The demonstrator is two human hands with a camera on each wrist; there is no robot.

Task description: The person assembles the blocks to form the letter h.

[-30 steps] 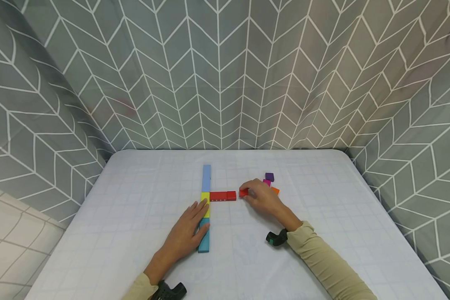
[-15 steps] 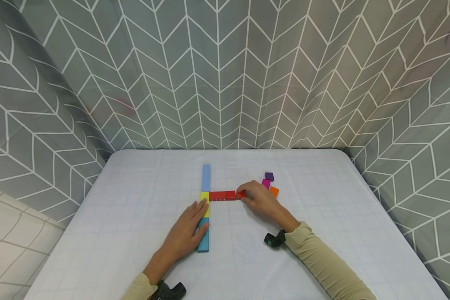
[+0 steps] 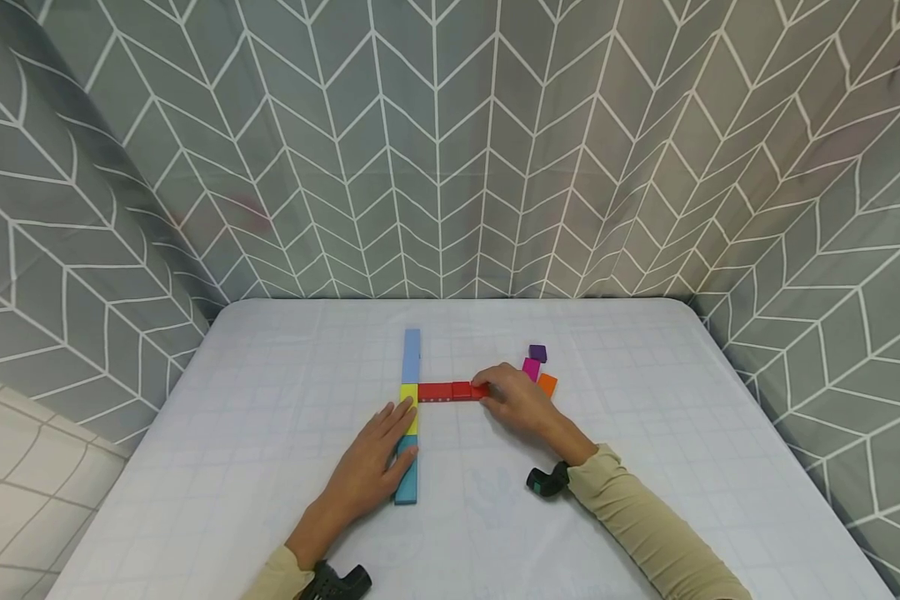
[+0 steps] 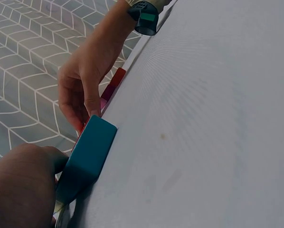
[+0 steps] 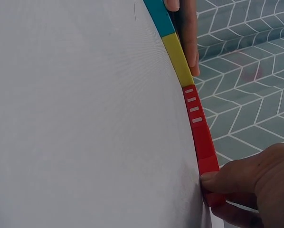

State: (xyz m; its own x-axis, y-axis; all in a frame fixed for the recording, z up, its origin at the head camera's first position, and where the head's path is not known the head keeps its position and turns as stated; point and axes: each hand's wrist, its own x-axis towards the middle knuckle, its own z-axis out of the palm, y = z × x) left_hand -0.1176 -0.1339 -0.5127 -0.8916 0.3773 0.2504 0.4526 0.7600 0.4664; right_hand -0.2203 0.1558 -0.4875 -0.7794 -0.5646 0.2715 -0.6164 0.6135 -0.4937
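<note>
So, my right hand point(image 3: 521, 400) pinches the end block point(image 5: 209, 165) between thumb and fingers, set against the middle block point(image 5: 204, 142) with no gap I can make out. I'd press lightly straight along the red row, low and level, since a skewed push could buckle the joints. Next comes the marked block point(image 3: 435, 391), meeting the yellow point(image 5: 178, 59). My left hand point(image 3: 371, 458), fingers laid out straight, rests on the yellow and teal point(image 3: 406, 479); I'd keep it firm as a brace. Light blue point(image 3: 411, 356) continues the column. Orange point(image 3: 547, 384), pink point(image 3: 531, 367) and purple point(image 3: 537, 353) sit beyond my right hand on the counter point(image 3: 270, 375).
</note>
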